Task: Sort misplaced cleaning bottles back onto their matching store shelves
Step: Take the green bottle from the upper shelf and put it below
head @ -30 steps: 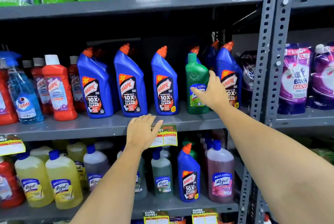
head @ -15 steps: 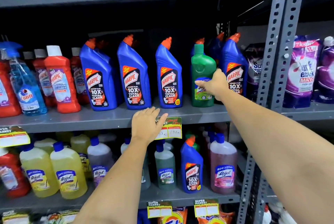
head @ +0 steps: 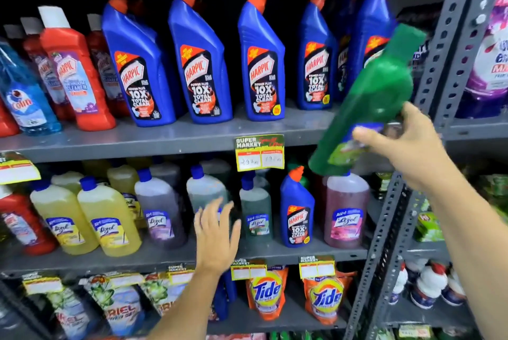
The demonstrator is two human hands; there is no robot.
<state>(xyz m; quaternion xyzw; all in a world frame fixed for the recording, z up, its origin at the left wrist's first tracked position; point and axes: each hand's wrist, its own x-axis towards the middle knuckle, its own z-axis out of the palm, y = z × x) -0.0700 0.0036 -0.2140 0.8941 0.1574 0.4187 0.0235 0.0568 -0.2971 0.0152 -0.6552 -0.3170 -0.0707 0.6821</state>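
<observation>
My right hand point(head: 406, 144) grips a green bottle point(head: 373, 98), tilted with its cap up to the right, in the air in front of the upper shelf point(head: 165, 139). That shelf carries a row of blue Harpic bottles point(head: 200, 65). One more blue Harpic bottle point(head: 297, 210) stands on the lower shelf point(head: 275, 253) among Lizol bottles point(head: 255, 213). My left hand point(head: 217, 232) hovers with fingers spread in front of the lower shelf's Lizol bottles and holds nothing.
Red Harpic bottles point(head: 79, 76) and a blue Colin spray bottle point(head: 24, 98) stand at the upper left. Yellow Lizol bottles point(head: 107, 218) fill the lower left. Tide pouches point(head: 266, 293) sit below. A grey perforated upright point(head: 445, 65) divides the shelving at right.
My right hand has lifted the green bottle off the upper shelf and tilted it. My left hand has dropped from the upper shelf's edge to the lower shelf. The view has tilted down.
</observation>
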